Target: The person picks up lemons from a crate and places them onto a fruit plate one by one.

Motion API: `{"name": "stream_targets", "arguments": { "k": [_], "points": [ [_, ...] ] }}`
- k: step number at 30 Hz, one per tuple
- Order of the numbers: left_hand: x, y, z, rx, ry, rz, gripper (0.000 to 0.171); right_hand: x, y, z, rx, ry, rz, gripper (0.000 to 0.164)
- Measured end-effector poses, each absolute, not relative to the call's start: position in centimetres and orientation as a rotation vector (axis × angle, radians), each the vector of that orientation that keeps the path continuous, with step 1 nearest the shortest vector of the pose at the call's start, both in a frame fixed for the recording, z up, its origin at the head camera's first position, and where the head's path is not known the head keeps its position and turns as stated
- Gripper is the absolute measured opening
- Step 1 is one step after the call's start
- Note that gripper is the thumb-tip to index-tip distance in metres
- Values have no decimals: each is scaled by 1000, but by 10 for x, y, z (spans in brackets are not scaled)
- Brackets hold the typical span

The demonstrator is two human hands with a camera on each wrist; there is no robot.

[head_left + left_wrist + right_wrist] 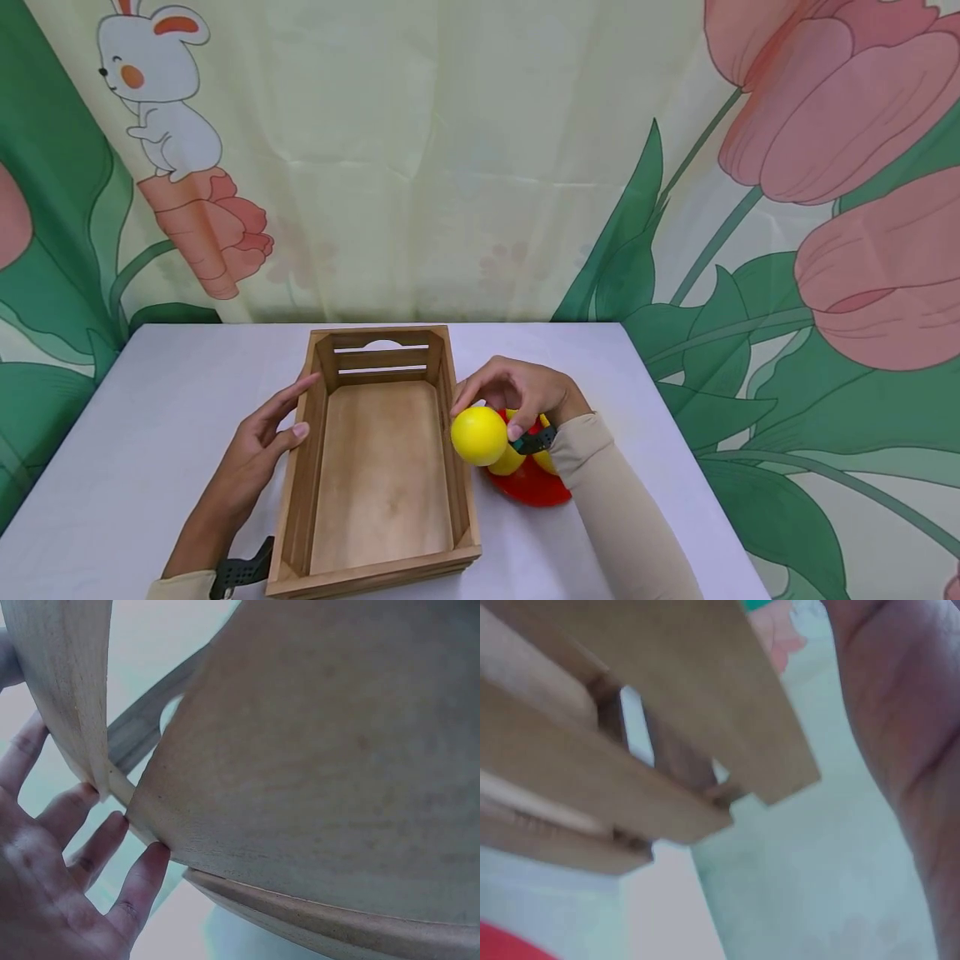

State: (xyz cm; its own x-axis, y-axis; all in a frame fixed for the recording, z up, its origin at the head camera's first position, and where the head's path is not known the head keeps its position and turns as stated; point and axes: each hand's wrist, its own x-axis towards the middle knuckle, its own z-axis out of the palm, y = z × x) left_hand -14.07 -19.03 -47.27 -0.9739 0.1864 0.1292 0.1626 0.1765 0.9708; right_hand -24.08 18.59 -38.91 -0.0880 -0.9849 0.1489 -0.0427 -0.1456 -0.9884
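Observation:
A wooden slatted crate (382, 475) stands on the table, its inside bare. My left hand (251, 450) rests against the crate's left side with its fingers extended; in the left wrist view, the fingertips (154, 859) touch the wood. Just off the crate's right side, my right hand (528, 390) pinches a yellow ball (478, 436) between thumb and fingers. Below that hand lies a red plate (531, 492) bearing more yellow balls (507, 461), partly hidden by the hand and wrist. The right wrist view shows the crate's side slats (697, 682) beside the palm, with the held ball out of sight.
A white cloth covers the table (202, 367). Behind it hangs a curtain (487, 167) printed with tulips and a rabbit. Both wrists wear dark straps, the left strap (243, 571) close beside the crate's near left corner.

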Motion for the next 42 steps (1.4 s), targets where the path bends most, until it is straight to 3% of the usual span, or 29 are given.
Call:
{"name": "stream_targets", "arguments": {
  "k": [14,25,42],
  "points": [
    [-140,-190,-472,352,2402,1957,55,-243,249,-432,-1166,1268,-1581,55],
    [-139,-191,-472,352,2380,1993,56,-241,286,-444,-1059,1351,-1700,56],
    [-140,-188,-472,333,2381,1994,56,-226,301,-454,-574,2255,-1464,56]
  ]
}}
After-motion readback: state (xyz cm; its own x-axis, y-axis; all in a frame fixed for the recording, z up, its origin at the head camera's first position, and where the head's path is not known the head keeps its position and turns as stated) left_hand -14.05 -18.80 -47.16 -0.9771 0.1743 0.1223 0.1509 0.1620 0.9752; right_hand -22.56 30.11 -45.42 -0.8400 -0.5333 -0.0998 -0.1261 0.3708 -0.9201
